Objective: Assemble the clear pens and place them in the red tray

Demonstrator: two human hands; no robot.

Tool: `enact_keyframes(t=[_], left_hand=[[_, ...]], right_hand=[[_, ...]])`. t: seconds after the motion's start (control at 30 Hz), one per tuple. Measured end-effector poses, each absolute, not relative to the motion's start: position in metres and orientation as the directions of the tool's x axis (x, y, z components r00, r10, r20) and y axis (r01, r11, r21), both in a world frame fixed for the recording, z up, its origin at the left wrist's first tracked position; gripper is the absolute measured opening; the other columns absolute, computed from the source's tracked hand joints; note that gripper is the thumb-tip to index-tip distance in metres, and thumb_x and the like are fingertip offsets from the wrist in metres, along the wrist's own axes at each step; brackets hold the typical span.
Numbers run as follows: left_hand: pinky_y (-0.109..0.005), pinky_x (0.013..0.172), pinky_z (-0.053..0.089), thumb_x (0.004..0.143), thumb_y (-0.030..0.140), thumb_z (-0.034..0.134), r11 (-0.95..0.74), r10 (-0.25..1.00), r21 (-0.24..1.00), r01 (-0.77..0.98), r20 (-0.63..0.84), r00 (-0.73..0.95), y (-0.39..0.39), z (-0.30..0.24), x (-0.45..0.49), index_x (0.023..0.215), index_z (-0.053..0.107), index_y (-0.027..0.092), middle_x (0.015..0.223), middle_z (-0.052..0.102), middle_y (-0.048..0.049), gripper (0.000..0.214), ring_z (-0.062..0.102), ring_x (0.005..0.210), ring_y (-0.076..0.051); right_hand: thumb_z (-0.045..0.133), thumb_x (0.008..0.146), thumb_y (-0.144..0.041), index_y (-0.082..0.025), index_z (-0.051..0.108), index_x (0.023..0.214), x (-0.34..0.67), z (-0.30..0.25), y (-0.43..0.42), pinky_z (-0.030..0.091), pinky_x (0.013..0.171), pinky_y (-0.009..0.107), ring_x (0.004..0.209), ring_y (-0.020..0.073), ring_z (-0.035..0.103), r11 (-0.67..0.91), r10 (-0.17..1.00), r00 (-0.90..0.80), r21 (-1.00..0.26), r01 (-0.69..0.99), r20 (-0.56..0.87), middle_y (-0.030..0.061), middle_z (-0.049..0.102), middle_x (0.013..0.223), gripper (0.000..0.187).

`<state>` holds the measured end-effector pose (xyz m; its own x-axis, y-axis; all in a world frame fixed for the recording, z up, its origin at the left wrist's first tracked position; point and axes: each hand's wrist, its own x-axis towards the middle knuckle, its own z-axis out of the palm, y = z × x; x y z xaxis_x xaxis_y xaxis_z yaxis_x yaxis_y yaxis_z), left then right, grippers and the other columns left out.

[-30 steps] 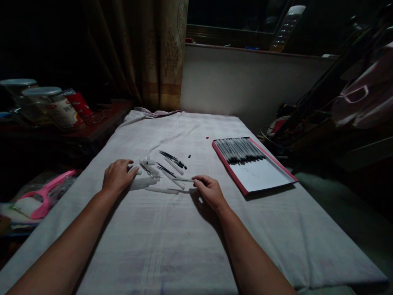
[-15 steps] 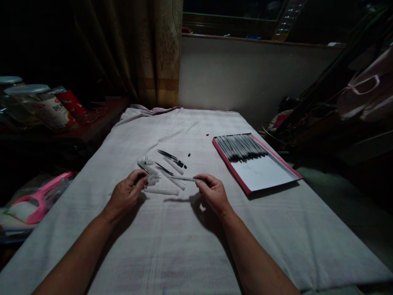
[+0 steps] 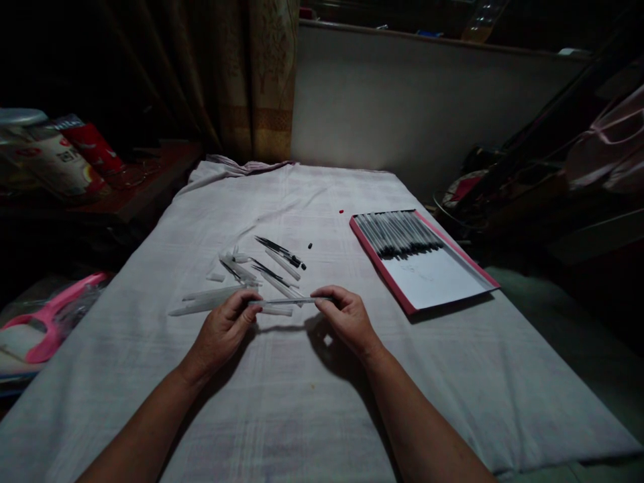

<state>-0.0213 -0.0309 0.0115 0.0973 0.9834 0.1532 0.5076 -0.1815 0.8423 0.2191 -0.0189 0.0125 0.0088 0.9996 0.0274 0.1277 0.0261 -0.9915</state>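
A slim clear pen is held level above the cloth, one end in each hand. My left hand pinches its left end between thumb and fingers. My right hand grips the right end, where a dark part shows by the fingertips. Just beyond lie several translucent tubes, dark pen refills and black-tipped pens. To the right, a shallow red-edged box holds a row of clear pens with black ends.
A white checked cloth covers the table. Small black caps and a red cap lie on it. Pink-handled scissors rest at the left, below jars on a dark side table. A curtain hangs behind.
My left hand has moved right from the loose tubes and now pinches the pen's left end. My right hand keeps its hold. The view has tilted slightly downward.
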Motion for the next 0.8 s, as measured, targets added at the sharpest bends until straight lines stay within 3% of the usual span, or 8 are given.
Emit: enact_keyframes(t=[0.1, 0.23, 0.37, 0.47, 0.8], left_hand=[[-0.026, 0.056, 0.049, 0.089, 0.05, 0.054, -0.168, 0.985, 0.854, 0.492, 0.131, 0.108, -0.033, 0.008, -0.018, 0.102, 0.067, 0.023, 0.074, 0.068, -0.0005, 0.032, 0.062, 0.063, -0.016], [-0.027, 0.061, 0.053, 0.087, 0.048, 0.058, -0.152, 0.985, 0.885, 0.44, 0.096, 0.146, -0.035, 0.005, -0.016, 0.101, 0.072, 0.022, 0.084, 0.073, -0.0042, 0.033, 0.066, 0.07, -0.018], [-0.027, 0.055, 0.052, 0.082, 0.048, 0.064, -0.004, 0.985, 0.947, 0.323, -0.052, 0.164, -0.038, 0.007, -0.013, 0.096, 0.074, 0.019, 0.074, 0.072, -0.0045, 0.034, 0.063, 0.059, -0.016], [-0.026, 0.054, 0.053, 0.079, 0.047, 0.068, 0.121, 0.983, 0.97, 0.21, -0.147, 0.113, -0.041, 0.006, -0.011, 0.096, 0.074, 0.016, 0.074, 0.072, -0.005, 0.036, 0.062, 0.057, -0.015], [-0.028, 0.059, 0.052, 0.077, 0.052, 0.07, 0.146, 0.978, 0.968, 0.206, -0.173, 0.117, -0.039, -0.001, -0.017, 0.095, 0.074, 0.017, 0.071, 0.071, -0.0045, 0.039, 0.064, 0.062, -0.016]], right_hand=[[0.064, 0.071, -0.035, -0.016, 0.076, 0.08, 0.22, 0.011, -0.02, 0.041, 0.051, 0.024, 0.056, 0.0129, 0.052, -0.009, 0.999, -0.044, -0.993, 0.114, -0.014, 0.0025, 0.065, 0.064, 0.024], [0.065, 0.076, -0.039, -0.014, 0.077, 0.096, 0.228, 0.011, -0.022, 0.04, 0.05, 0.024, 0.053, 0.0117, 0.053, -0.1, 0.955, -0.265, -0.987, 0.125, -0.13, 0.0021, 0.065, 0.065, 0.034], [0.062, 0.083, -0.037, -0.014, 0.076, 0.09, 0.235, 0.011, -0.021, 0.044, 0.057, 0.024, 0.063, 0.0137, 0.058, -0.026, 0.914, -0.389, -0.974, 0.223, -0.113, 0.0035, 0.068, 0.071, 0.029], [0.057, 0.087, -0.035, -0.015, 0.075, 0.086, 0.234, 0.011, -0.021, 0.045, 0.063, 0.024, 0.07, 0.0148, 0.059, 0.08, 0.909, -0.414, -0.956, 0.283, -0.046, 0.0031, 0.067, 0.073, 0.027], [0.055, 0.089, -0.03, -0.016, 0.073, 0.084, 0.223, 0.012, -0.024, 0.043, 0.062, 0.024, 0.065, 0.0136, 0.058, 0.161, 0.918, -0.396, -0.922, 0.352, 0.009, 0.0002, 0.065, 0.068, 0.024]])
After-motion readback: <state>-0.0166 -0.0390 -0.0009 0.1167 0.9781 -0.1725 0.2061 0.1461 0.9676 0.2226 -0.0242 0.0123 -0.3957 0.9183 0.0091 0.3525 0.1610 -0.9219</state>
